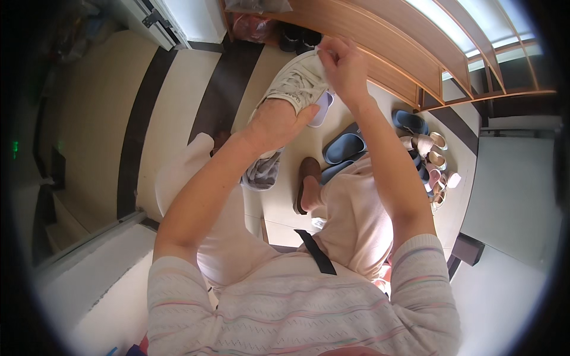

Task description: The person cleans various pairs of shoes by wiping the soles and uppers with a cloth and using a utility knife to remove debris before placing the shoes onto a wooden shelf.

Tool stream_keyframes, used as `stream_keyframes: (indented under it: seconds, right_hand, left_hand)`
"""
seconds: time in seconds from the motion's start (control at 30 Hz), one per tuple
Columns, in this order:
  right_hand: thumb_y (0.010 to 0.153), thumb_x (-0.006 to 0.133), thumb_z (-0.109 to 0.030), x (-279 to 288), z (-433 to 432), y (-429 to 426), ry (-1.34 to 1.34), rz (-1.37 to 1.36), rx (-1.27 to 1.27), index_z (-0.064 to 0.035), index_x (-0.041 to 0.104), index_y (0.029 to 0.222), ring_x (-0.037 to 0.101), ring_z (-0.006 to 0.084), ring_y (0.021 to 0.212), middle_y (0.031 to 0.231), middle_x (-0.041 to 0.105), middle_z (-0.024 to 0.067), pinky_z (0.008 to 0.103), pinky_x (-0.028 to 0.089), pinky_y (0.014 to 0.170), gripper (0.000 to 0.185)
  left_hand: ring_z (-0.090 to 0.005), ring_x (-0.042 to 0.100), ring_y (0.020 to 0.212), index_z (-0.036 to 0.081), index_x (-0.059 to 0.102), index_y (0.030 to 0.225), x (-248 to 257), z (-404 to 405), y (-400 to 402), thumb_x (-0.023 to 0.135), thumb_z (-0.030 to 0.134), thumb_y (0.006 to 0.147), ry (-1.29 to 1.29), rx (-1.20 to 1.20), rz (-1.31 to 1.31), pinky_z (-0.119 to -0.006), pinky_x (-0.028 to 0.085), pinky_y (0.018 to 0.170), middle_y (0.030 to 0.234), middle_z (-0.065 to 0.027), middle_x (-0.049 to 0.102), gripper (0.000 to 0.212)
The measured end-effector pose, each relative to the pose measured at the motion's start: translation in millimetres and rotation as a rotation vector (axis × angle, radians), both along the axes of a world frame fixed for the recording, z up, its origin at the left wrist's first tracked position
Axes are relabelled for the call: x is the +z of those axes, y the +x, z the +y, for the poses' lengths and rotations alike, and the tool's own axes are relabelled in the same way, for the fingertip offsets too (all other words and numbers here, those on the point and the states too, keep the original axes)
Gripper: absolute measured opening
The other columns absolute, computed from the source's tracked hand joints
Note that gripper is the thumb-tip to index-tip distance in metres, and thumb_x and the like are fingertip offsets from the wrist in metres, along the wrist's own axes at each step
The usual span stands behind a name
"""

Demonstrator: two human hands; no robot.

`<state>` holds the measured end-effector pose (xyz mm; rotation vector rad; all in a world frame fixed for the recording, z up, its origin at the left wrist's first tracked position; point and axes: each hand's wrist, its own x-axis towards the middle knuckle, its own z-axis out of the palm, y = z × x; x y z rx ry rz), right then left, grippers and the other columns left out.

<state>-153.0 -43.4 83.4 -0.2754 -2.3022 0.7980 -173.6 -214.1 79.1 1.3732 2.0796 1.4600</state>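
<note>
A white lace-up sneaker (299, 75) is held up in front of me with its toe pointing away. My left hand (277, 120) is at the shoe's ankle end, its fingers mostly hidden in or behind the opening and the thumb showing at the right. My right hand (343, 66) pinches something small and pale at the toe's right edge; what it is cannot be told. Below the left hand, a grey cloth-like item (262, 171) shows near the floor. A lilac slipper (321, 110) lies on the floor beyond the sneaker.
A wooden shoe rack (392, 53) spans the upper right, with black shoes (299, 38) at its left end. Blue slippers (345, 147) lie beside my brown-shod foot (308, 178). Several sandals (434, 167) and another blue slipper (409, 121) are at the right. A door edge (164, 26) stands upper left.
</note>
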Motion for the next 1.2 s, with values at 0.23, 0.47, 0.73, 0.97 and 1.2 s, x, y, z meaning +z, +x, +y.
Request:
stream_keyframes:
  seconds: [0.23, 0.47, 0.73, 0.97, 1.2]
  right_hand:
    - [0.073, 0.061, -0.009, -6, -1, -1, 0.043, 0.06, 0.026, -0.007, 0.062, 0.077, 0.056, 0.0296, 0.068, 0.078, 0.056, 0.0118, 0.0362, 0.046, 0.061, 0.004]
    - [0.072, 0.062, -0.009, -1, -23, 5, -0.025, -0.019, 0.109, -0.0075, 0.062, 0.078, 0.056, 0.0295, 0.068, 0.077, 0.056, 0.0121, 0.0358, 0.046, 0.061, 0.006]
    - [0.074, 0.062, -0.01, -16, 17, -2, 0.005, -0.085, -0.025, -0.0065, 0.062, 0.081, 0.055, 0.0196, 0.056, 0.066, 0.059, 0.0079, 0.0272, 0.045, 0.056, 0.008]
    - [0.07, 0.061, -0.011, -14, -11, -6, 0.066, -0.169, 0.238, -0.008, 0.062, 0.075, 0.056, 0.0302, 0.07, 0.074, 0.056, 0.0119, 0.0376, 0.046, 0.064, 0.007]
    - [0.07, 0.06, -0.013, -8, 1, 3, -0.016, -0.231, 0.141, -0.0078, 0.062, 0.075, 0.056, 0.0314, 0.074, 0.077, 0.058, 0.0125, 0.0389, 0.046, 0.067, 0.008]
  left_hand:
    - [-0.0351, 0.051, 0.098, 0.002, 0.053, 0.108, 5, 0, 2, 0.049, 0.03, 0.082, -0.16, 0.057, 0.186, -0.041, 0.04, 0.086, 0.109, -0.019, 0.053, 0.038]
    - [-0.0359, 0.056, 0.086, 0.0, 0.055, 0.1, 9, -5, 3, 0.051, 0.028, 0.082, -0.384, 0.006, 0.091, -0.042, 0.045, 0.078, 0.096, -0.0195, 0.058, 0.034]
    - [-0.0355, 0.056, 0.085, 0.0, 0.055, 0.098, -3, -6, 9, 0.05, 0.025, 0.083, -0.249, -0.003, 0.292, -0.041, 0.046, 0.076, 0.095, -0.02, 0.058, 0.03]
    - [-0.0344, 0.044, 0.106, 0.005, 0.048, 0.116, -9, -2, 15, 0.047, 0.028, 0.084, -0.544, -0.117, 0.032, -0.04, 0.034, 0.091, 0.117, -0.018, 0.049, 0.039]
    - [-0.0357, 0.048, 0.098, 0.006, 0.052, 0.11, -10, -7, 10, 0.047, 0.024, 0.084, -0.477, -0.083, 0.168, -0.041, 0.038, 0.086, 0.109, -0.0177, 0.053, 0.032]
